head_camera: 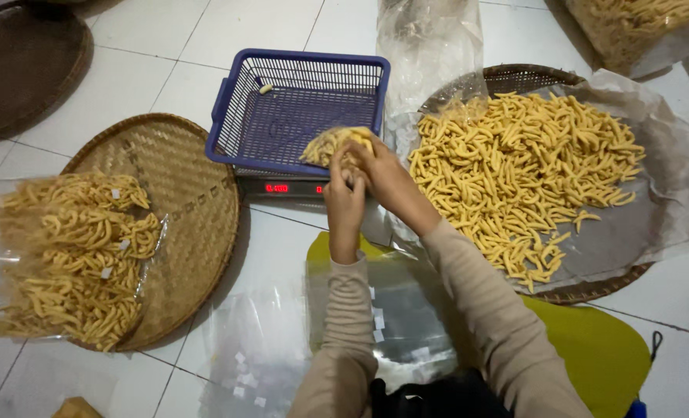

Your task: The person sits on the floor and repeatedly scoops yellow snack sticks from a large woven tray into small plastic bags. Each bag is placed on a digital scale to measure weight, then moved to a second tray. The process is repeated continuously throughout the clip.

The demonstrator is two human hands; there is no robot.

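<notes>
My left hand (344, 203) and my right hand (382, 174) meet at the front edge of a blue plastic basket (298, 101). Both grip a clear plastic bag of yellow stick snacks (330, 145), which tilts over the basket's front rim. The basket sits on a digital scale (286, 187) with a red lit display. One loose snack piece (265, 88) lies inside the basket near its back left.
A woven tray (631, 108) lined with paper holds a big heap of snacks (522, 170) at right. At left, another woven tray (182, 193) bears several filled bags (73, 255). Empty clear bags (259, 348) lie on the tiled floor near me. A dark tray (19, 62) sits far left.
</notes>
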